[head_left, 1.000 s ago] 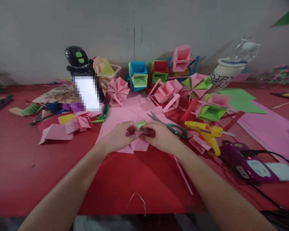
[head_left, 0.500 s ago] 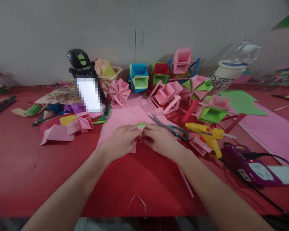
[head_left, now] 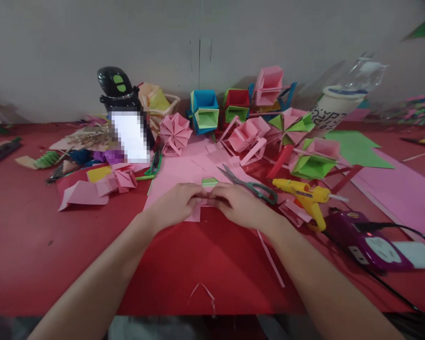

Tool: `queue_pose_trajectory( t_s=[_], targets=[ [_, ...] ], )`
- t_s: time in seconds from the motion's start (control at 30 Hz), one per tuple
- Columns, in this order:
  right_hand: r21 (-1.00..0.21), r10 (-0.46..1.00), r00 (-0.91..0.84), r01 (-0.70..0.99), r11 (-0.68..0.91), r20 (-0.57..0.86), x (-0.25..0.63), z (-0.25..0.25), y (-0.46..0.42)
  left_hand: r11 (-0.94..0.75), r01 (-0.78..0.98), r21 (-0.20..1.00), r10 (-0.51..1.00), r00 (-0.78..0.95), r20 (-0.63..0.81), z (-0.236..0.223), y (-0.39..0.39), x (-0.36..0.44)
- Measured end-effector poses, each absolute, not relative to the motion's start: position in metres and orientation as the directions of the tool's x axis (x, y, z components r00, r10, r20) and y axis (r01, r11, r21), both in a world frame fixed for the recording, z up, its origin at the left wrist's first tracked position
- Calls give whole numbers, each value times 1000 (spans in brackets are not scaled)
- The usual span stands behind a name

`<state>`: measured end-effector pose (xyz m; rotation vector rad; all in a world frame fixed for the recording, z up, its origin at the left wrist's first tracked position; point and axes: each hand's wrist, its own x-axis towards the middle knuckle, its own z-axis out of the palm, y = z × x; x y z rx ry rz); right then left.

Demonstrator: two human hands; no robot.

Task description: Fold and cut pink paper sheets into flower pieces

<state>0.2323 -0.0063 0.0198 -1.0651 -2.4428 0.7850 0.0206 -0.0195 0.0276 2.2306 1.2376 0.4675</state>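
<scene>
Between my two hands lies a narrow piece of pink paper, partly covered by my fingers. My left hand is closed on its left end, thumb toward me. My right hand pinches the right end the same way. Just beyond the fingertips a small green piece of paper shows. Pink sheets spread out under and behind my hands. A pair of scissors with dark green handles lies half open just behind my right hand.
A yellow glue gun rests on the right, near a purple power box with cables. Folded paper lanterns line the back by the wall. A black phone stand is at back left. A patterned cup holds a plastic bottle.
A pink strip now shows between my fingers, where the gap was narrower and darker before. My hands stay in nearly the same place. The view has shifted slightly.
</scene>
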Motion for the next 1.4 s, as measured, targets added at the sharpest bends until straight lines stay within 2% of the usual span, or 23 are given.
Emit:
queue_pose_trajectory(
  t_s=[0.17,0.37,0.6,0.77,0.9,1.0,1.13,1.2,1.3,1.4],
  targets=[
    [-661,773,-622,529,532,125,230,12,-6,-386,685,618,883,469,31,22,-17,22],
    [-683,803,-591,555,474,77,228,15,-6,-329,683,653,904,428,7,21,-17,23],
    [-617,837,-546,644,452,43,226,16,-9,-415,667,618,887,448,112,14,-16,22],
    [-563,841,-541,688,458,23,225,18,-9,-414,699,583,888,450,91,13,-16,22],
    [-551,825,-561,667,502,72,226,19,-8,-513,699,499,836,539,105,18,-17,23],
    [-542,799,-590,637,549,116,228,19,-7,-619,699,358,771,628,105,25,-23,25],
    [-550,793,-600,629,549,106,235,18,-5,-650,745,152,754,657,2,36,-37,29],
    [-527,770,-632,627,574,86,240,19,-5,-639,763,98,763,645,-46,41,-44,31],
    [-484,707,-705,601,636,55,248,23,-4,-636,764,106,761,644,-77,43,-49,33],
    [-450,683,-730,598,663,36,250,28,-6,-633,756,170,754,651,-88,41,-45,30]
  ],
)
